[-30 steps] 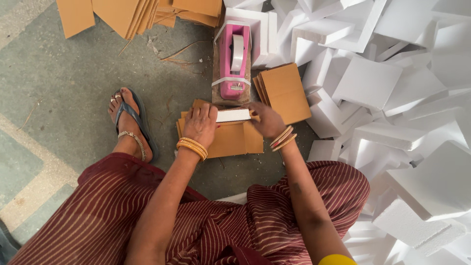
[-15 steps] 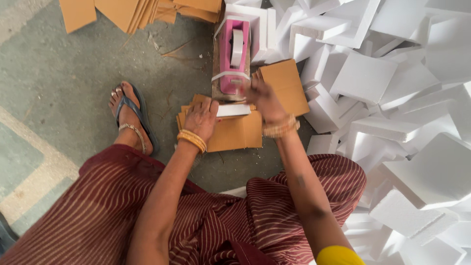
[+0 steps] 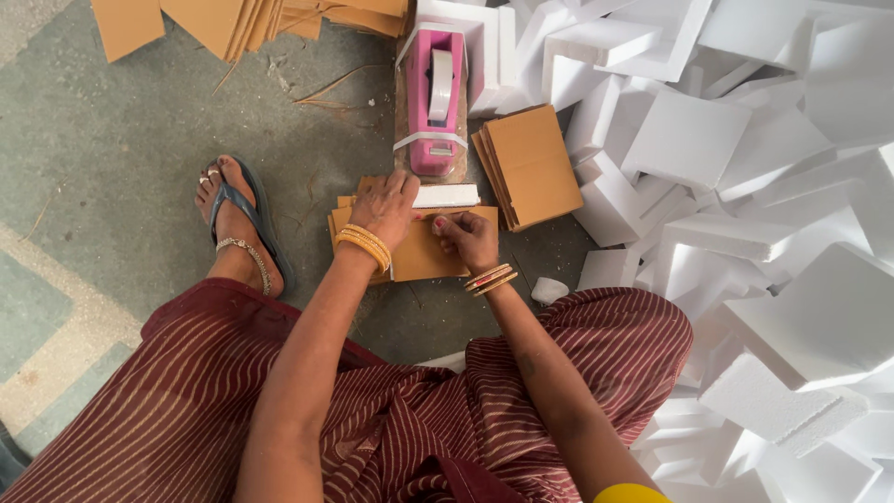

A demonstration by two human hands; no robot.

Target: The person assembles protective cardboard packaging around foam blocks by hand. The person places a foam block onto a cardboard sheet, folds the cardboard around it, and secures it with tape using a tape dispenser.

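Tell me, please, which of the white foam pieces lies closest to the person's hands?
The small flat foam slab lying on the cardboard stack, just below the pink tape dispenser. The left hand touches it; the other foam pieces are heaped to the right.

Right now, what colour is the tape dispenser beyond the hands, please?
Pink, the plastic tape dispenser with white tape, seen in the head view.

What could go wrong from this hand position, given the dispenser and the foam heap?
1. The left hand rests by the pink tape dispenser; its fingers could graze the cutter end.
2. The white foam block sits at the cardboard sheets' far edge and might slide off.
3. The foam pile crowds the right hand; a piece could tumble in.
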